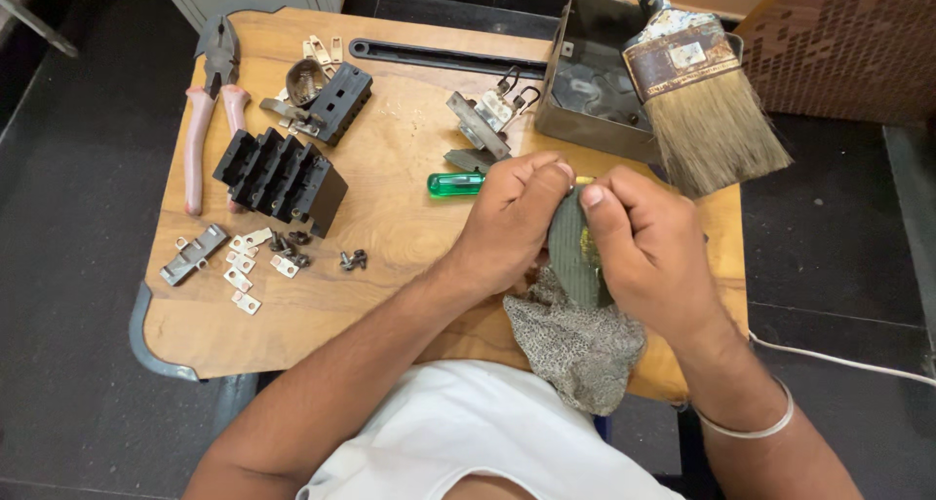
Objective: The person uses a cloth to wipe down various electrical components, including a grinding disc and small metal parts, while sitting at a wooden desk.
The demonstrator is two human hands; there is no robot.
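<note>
Both hands closed on a strip of dark green abrasive cloth over the wooden table.

We see the left hand [512, 217] curled into a fist round the upper end of the abrasive cloth strip [573, 251], thumb pressed to the forefinger; the right hand [648, 242] pinches the same strip from the other side, thumb on its face. The strip's long axis runs roughly toward and away from us, between the two hands, so neither hand is nearer. Something yellowish shows against the strip; we cannot tell what it is. A speckled grey rag [580, 349] hangs below the strip, over the table [390, 315] edge. A green-handled screwdriver [455, 183] lies just left of the left fist, touching or nearly so. A paintbrush [702, 100] rests across the metal box [585, 81] beyond the hands; black terminal blocks [281, 178] and pliers [213, 100] lie well apart to the left.
</note>
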